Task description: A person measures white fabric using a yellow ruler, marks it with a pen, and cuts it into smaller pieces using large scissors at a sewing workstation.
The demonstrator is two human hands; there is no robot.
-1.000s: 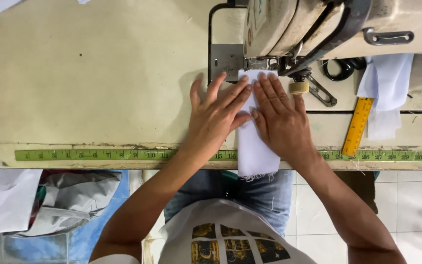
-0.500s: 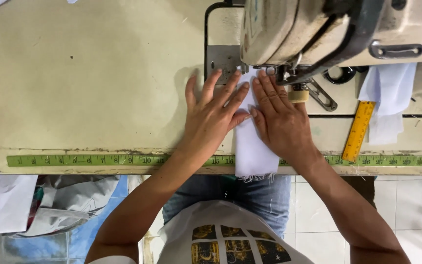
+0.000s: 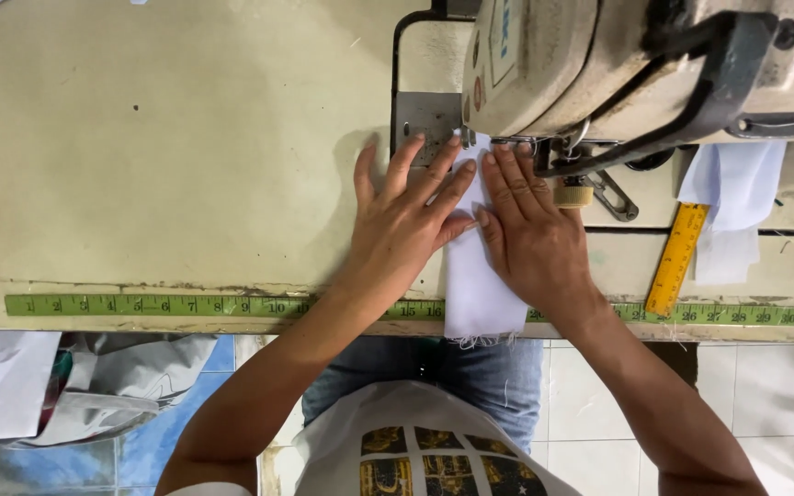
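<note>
Less white cloth (image 3: 476,294) overhanging, hands (image 3: 466,220) nearer the machine (image 3: 599,64).

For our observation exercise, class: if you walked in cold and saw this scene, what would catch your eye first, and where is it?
First, the two hands pressed flat side by side at the middle of the table: the left hand and right hand hold down a strip of white fabric that runs up under the sewing machine at top right. Next, the green measuring tape along the table's front edge, and the yellow ruler lying tilted at right.

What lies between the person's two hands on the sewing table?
In the head view, a narrow white cloth strip lies between left hand and right hand.
</note>
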